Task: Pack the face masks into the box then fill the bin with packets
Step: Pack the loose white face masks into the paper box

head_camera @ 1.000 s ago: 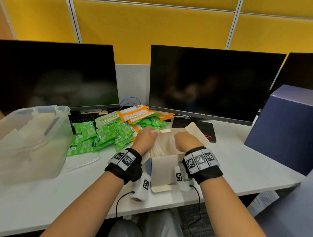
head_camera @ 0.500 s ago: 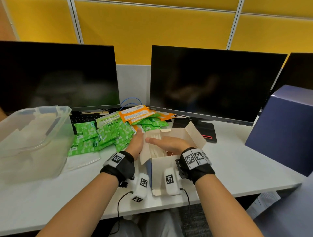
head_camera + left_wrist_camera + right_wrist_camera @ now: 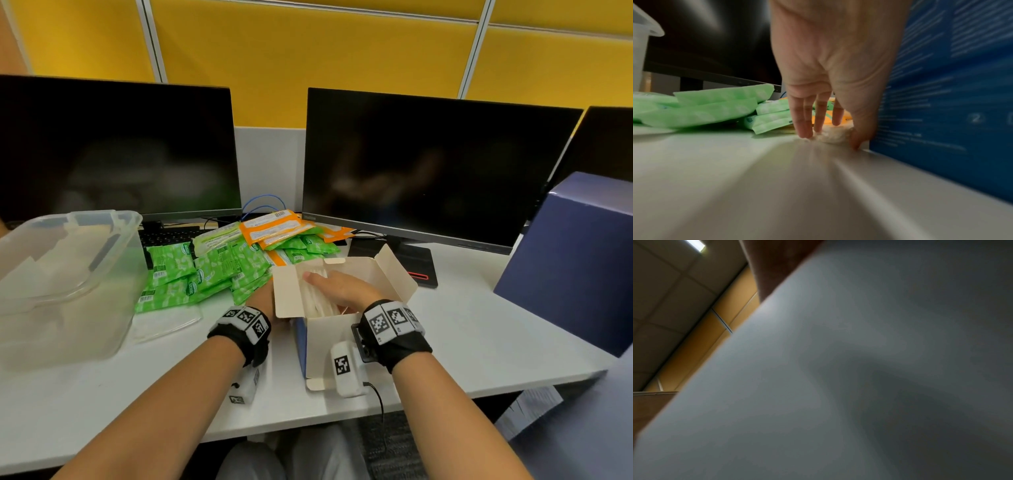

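Head view: the small cardboard box with a blue outer face stands near the front edge of the white desk, all flaps up. The right hand lies flat, fingers straight, on the white face masks inside, probably tamping the stack so the flaps can close. The left hand is mostly hidden behind the left flap. The green and orange packets sit heaped toward the back edge, beside the clear plastic bin at the left edge; none visibly binned yet.

Left wrist view: the left hand hangs relaxed, fingers straight and down to the desk against the box's blue wall, likely bracing it. Holds nothing.

Right wrist view: only blurred pale cardboard fills the picture; fingers not seen.
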{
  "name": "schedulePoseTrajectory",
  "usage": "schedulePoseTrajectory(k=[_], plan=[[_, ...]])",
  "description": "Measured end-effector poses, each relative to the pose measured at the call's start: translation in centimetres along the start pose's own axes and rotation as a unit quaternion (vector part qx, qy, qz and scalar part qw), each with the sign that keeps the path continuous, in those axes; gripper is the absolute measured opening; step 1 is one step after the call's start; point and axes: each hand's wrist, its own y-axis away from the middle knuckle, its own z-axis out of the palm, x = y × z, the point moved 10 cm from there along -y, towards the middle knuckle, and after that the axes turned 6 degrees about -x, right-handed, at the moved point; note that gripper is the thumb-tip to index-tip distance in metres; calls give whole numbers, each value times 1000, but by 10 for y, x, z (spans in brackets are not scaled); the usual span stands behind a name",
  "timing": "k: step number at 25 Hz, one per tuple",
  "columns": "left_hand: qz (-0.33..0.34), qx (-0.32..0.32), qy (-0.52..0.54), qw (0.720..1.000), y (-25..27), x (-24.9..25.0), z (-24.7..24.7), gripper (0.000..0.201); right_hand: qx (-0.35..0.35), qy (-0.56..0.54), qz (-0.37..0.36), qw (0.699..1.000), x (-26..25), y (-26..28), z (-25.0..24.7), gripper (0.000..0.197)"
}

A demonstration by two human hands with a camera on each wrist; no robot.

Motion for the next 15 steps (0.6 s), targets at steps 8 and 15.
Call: schedulePoseTrajectory(k=[8,15], plan=[[65,198,126,970,19,-6,-74,20,4,-107,2,994,3,7,-9,64],[129,242,567,777,49,13,-137,18,-30,-338,-63,939,9,20,-28,69]])
